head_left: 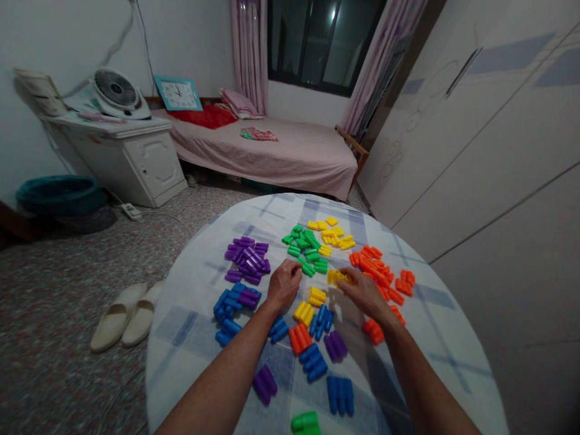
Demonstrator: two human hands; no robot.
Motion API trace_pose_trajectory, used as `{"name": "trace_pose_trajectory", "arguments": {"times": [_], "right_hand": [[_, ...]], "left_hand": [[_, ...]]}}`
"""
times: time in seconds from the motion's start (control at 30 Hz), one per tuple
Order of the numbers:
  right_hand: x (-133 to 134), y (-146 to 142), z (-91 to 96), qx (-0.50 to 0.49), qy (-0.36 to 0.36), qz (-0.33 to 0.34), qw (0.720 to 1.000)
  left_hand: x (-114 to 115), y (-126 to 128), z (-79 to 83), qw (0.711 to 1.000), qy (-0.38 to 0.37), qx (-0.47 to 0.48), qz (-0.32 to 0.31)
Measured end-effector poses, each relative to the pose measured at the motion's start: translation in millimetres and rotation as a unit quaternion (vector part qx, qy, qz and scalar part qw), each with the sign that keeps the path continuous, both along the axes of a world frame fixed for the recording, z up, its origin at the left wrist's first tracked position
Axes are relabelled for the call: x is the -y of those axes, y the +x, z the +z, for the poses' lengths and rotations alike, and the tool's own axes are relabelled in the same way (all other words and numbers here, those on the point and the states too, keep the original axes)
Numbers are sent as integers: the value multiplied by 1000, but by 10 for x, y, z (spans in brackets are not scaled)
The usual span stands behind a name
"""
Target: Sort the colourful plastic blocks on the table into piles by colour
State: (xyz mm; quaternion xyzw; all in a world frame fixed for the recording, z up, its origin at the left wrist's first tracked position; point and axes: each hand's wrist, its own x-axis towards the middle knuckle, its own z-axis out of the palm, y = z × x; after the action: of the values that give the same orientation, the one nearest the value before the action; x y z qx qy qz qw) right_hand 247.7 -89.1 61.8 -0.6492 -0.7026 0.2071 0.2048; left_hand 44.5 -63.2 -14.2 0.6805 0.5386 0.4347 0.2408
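My right hand [362, 291] pinches yellow plastic building pieces [334, 277] just above the cloth, between the green and orange heaps. My left hand [284, 281] is curled closed beside the green pieces [304, 243]; whatever its fingers hold, if anything, is hidden. Beyond the hands lie more yellow pieces [336, 234]. Purple pieces [248, 258] are heaped at the left, with blue pieces [229, 302] nearer me. Orange pieces [372, 266] spread at the right. Between my forearms are scattered a yellow piece [304, 313], an orange piece [300, 339], a purple piece [336, 345] and several blue ones.
A checked cloth covers the round table [181, 362]. Behind it stands a bed [290, 151], with a white cabinet [154, 160] bearing a fan [115, 90] to its left. A wardrobe [475, 151] rises at the right. Slippers [118, 317] and a teal bin [61, 193] are on the floor.
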Motion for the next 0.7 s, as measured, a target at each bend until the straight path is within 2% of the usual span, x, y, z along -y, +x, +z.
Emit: {"name": "trace_pose_trajectory", "arguments": {"times": [0.1, 0.2, 0.27, 0.37, 0.43, 0.53, 0.7], "right_hand": [[-328, -43, 110, -62, 110, -37, 991], [-393, -122, 142, -33, 189, -23, 981], [-248, -185, 111, -8, 160, 40, 986], [131, -297, 39, 15, 40, 168, 985], [375, -389, 4, 37, -17, 206, 978], [592, -531, -32, 73, -33, 203, 976], [587, -641, -120, 60, 27, 165, 984]], "left_hand": [[0, 3, 7, 1000, -1, -1, 1], [5, 3, 21, 1000, -2, -4, 1], [10, 3, 32, 1000, 1, -4, 1], [13, 3, 42, 1000, 1, -4, 0], [9, 4, 40, 1000, 2, -4, -1], [0, 5, 28, 1000, 5, -2, -1], [-2, 2, 23, 1000, 7, 1, 0]]}}
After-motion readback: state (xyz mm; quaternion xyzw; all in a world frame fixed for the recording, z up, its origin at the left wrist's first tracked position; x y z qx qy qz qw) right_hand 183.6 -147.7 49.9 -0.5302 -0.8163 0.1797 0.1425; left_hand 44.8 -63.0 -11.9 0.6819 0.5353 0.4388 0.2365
